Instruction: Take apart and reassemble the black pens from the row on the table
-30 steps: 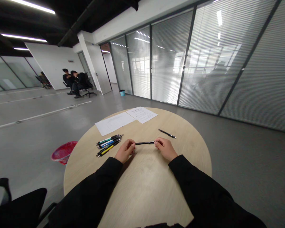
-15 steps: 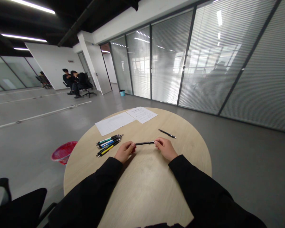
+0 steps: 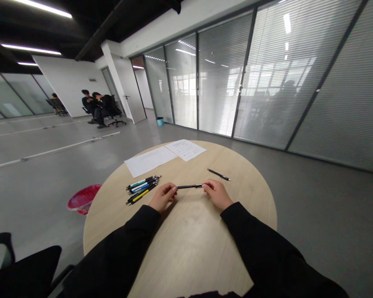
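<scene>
A slim black pen (image 3: 189, 186) is held level between my two hands, just over the round wooden table (image 3: 186, 244). My left hand (image 3: 164, 197) pinches its left end, and my right hand (image 3: 216, 193) pinches the right end; both tips are hidden by fingers. Left of my left hand lies a group of several pens (image 3: 142, 189) with black, green, blue, white and yellow barrels, side by side. Beyond my right hand a second black pen (image 3: 218, 174) rests slantwise on the tabletop.
Two paper sheets, one blank-looking (image 3: 151, 160) and one printed (image 3: 186, 150), lie at the table's far side. A red bin (image 3: 83, 199) stands on the floor at left, near a black chair (image 3: 27, 269). Two seated people (image 3: 99, 108) are in the background.
Almost nothing differs. My left hand has shifted very slightly up and left with its end of the pen; the other things stay where they were.
</scene>
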`<state>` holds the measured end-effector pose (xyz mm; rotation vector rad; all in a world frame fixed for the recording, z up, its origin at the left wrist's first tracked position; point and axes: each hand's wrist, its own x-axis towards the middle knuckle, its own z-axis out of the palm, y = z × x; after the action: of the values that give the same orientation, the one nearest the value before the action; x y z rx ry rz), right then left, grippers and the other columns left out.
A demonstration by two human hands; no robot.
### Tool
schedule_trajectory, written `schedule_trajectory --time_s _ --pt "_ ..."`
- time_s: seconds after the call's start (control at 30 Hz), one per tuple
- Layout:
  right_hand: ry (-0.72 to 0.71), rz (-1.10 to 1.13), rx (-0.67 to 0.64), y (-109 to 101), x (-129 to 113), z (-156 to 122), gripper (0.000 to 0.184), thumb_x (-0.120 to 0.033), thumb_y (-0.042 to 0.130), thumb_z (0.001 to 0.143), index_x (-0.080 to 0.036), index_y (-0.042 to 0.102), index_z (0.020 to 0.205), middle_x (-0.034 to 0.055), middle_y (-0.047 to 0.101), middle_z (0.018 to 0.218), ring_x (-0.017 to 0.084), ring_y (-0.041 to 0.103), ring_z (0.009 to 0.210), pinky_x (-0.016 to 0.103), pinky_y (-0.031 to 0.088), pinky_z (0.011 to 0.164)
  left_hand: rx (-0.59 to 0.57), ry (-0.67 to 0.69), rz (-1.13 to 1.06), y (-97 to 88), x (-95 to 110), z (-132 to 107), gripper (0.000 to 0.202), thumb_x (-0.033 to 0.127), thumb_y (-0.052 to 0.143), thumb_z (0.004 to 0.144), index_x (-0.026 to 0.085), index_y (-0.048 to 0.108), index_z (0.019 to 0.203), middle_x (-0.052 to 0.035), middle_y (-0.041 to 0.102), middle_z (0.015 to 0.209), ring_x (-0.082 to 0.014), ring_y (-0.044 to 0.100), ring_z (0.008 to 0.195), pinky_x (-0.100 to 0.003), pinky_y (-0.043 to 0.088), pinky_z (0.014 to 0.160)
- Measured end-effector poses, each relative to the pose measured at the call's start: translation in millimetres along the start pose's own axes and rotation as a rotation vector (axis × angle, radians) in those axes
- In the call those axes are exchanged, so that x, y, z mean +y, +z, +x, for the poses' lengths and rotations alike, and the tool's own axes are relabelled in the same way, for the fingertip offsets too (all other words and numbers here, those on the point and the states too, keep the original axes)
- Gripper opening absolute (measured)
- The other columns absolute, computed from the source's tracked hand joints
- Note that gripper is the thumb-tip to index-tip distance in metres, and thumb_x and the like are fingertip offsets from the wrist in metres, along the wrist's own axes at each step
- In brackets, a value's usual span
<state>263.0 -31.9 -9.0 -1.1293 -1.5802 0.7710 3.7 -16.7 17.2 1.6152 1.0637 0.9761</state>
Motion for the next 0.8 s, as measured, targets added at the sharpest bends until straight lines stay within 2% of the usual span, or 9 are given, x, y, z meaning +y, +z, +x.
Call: schedule_trajectory --time_s 0.13,0.3,0.37,0.53,0.8 --pt "0.006 0.012 -0.005 -0.2 -1.8 -0.1 0.022 -0.036 0.055 0.088 -0.018 0.065 0.079 0.0004 0.061 0.067 0.014 0.055 0.059 0.025 0.042 0.059 -0.012 0.001 0.002 1.4 2.8 -1.2 0.044 0.056 0.057 0.084 0.015 0.058 0.068 0.0009 0.053 0.059 -0.009 0.045 0.052 -0.021 0.037 0.05" --pt "0.008 0.005 -0.005 0.0 1.5 0.4 0.023 -0.036 0.054 0.088 -0.018 0.065 0.08 0.0006 0.062 0.068 0.014 0.056 0.059 0.025 0.043 0.059 0.043 0.003 -0.085 1.6 0.7 -0.9 0.036 0.049 0.067 0.078 0.016 0.058 0.088 0.0015 0.056 0.071 -0.0091 0.049 0.056 -0.021 0.04 0.051" --pt "0.014 0.005 -0.005 0.3 3.2 0.4 0.022 -0.036 0.054 0.088 -0.018 0.065 0.08 0.0006 0.062 0.068 0.014 0.056 0.059 0.025 0.043 0.059 0.035 0.003 -0.09 0.9 -0.7 -0.6 0.035 0.045 0.071 0.074 0.017 0.058 0.091 0.0015 0.056 0.075 -0.0094 0.051 0.058 -0.021 0.042 0.052" --pt "0.01 0.005 -0.003 0.6 2.7 0.4 0.022 -0.035 0.055 0.088 -0.018 0.066 0.08 0.0004 0.061 0.068 0.014 0.056 0.059 0.025 0.042 0.059 0.038 0.014 -0.051 0.0 -1.6 0.1 0.033 0.048 0.068 0.077 0.017 0.058 0.081 0.0014 0.056 0.071 -0.0091 0.05 0.056 -0.021 0.04 0.051" --pt "0.012 0.009 -0.008 0.1 -0.9 0.3 0.021 -0.034 0.055 0.087 -0.018 0.066 0.08 0.0002 0.061 0.067 0.014 0.056 0.06 0.025 0.042 0.058 0.041 -0.011 0.061 1.1 0.7 -0.4 0.047 0.059 0.057 0.081 0.016 0.059 0.065 0.0 0.055 0.056 -0.0112 0.047 0.05 -0.024 0.037 0.05"
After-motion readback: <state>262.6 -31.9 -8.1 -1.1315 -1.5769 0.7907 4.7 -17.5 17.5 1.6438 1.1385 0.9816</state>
